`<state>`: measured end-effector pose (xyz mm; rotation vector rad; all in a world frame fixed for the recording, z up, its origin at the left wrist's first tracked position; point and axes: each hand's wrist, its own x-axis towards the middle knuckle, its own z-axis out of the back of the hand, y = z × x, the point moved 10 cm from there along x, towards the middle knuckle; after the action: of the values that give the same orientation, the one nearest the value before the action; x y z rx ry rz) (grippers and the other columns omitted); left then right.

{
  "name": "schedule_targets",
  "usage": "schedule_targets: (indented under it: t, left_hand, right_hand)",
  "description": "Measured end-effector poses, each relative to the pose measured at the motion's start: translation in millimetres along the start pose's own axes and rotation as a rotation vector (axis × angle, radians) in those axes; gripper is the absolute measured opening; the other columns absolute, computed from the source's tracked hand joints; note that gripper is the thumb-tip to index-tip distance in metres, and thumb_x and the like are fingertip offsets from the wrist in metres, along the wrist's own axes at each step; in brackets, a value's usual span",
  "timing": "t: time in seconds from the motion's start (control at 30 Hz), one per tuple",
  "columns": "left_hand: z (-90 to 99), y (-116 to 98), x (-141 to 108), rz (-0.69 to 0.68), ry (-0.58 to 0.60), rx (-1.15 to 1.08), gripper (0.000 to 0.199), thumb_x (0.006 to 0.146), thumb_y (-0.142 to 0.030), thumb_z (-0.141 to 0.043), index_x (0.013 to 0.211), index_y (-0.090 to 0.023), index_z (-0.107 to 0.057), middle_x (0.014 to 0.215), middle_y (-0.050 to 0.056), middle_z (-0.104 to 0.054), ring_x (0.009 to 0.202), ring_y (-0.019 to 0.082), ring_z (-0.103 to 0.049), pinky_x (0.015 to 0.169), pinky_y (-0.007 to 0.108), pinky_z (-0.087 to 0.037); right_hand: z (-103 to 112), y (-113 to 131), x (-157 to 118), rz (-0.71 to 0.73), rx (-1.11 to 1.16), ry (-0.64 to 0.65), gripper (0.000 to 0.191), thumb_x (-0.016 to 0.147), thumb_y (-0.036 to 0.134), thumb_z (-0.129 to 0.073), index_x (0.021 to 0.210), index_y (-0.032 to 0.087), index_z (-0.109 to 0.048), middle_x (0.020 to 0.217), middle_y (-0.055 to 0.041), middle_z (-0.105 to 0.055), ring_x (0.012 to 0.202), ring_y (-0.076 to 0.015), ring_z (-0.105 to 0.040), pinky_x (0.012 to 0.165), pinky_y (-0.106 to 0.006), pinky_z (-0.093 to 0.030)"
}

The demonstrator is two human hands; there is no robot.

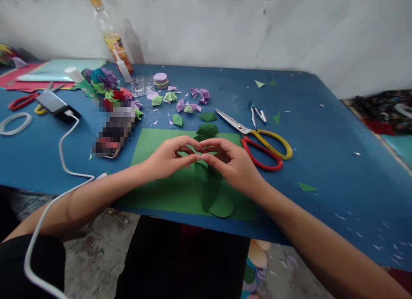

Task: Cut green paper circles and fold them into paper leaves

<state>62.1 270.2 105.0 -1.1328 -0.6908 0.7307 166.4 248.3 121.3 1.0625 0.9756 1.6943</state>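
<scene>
My left hand (172,156) and my right hand (233,161) meet fingertip to fingertip above a green paper sheet (151,149). Thumbs and fingers of both are pinched together around a small green paper piece (201,163), mostly hidden by the fingers. Just beyond them lie dark green folded paper pieces (207,129). A round green paper piece (222,206) rests on the sheet near the table's front edge. To the right of my right hand, large scissors (254,136) with one red and one yellow handle lie partly spread.
Crumpled purple paper pieces (193,106) and a stack of paper discs (161,80) sit farther back. A phone (117,131) lies left, near a black device (58,104) with a white cable (62,149) crossing my left forearm. A bottle (112,37) stands by the wall.
</scene>
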Motion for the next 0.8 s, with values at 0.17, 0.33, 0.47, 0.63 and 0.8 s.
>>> schedule_targets:
  t: [0.17,0.33,0.47,0.63,0.8]
  left_hand:
    - [-16.4,-26,-12,-0.294,0.065,0.42,0.016,0.086,-0.028,-0.059,0.094,-0.016,-0.063,0.096,0.007,-0.065,0.082,0.014,-0.063,0.065,0.024,-0.053]
    - [-69.9,-41,-41,-0.589,0.377,0.611,0.036,0.083,-0.044,-0.061,0.101,-0.014,-0.065,0.104,0.013,-0.068,0.095,0.024,-0.064,0.083,0.037,-0.053]
    - [-83.6,-28,-43,-0.53,0.497,0.652,0.043,0.082,-0.045,-0.063,0.109,-0.012,-0.063,0.121,0.018,-0.061,0.109,0.03,-0.059,0.091,0.043,-0.051]
    - [-79.0,-22,-37,-0.466,0.507,0.628,0.022,0.088,-0.025,-0.055,0.102,-0.012,-0.065,0.12,0.017,-0.061,0.11,0.029,-0.059,0.093,0.045,-0.049]
    - [-73.5,-24,-35,-0.41,0.481,0.504,0.032,0.083,-0.002,-0.043,0.105,-0.015,-0.062,0.121,0.013,-0.057,0.112,0.021,-0.057,0.094,0.034,-0.049]
  right_hand:
    - [5,7,0,0.034,-0.167,-0.011,0.025,0.088,0.037,-0.057,0.102,0.017,-0.062,0.103,-0.0078,-0.068,0.089,-0.019,-0.065,0.074,-0.03,-0.055]
    - [15,3,3,0.041,-0.253,-0.073,0.024,0.091,0.036,-0.052,0.1,0.018,-0.064,0.1,-0.0075,-0.069,0.087,-0.0194,-0.065,0.074,-0.031,-0.053]
    - [9,-2,3,0.049,-0.274,-0.05,0.022,0.091,0.034,-0.051,0.1,0.018,-0.063,0.099,-0.0071,-0.069,0.086,-0.0189,-0.065,0.072,-0.03,-0.053]
    - [3,-1,1,0.073,-0.281,-0.019,0.02,0.091,0.032,-0.051,0.099,0.017,-0.063,0.1,-0.0076,-0.069,0.085,-0.0188,-0.064,0.072,-0.031,-0.053]
    - [4,1,1,0.075,-0.281,-0.024,0.02,0.091,0.031,-0.051,0.1,0.017,-0.063,0.1,-0.0074,-0.069,0.086,-0.0184,-0.064,0.071,-0.029,-0.053]
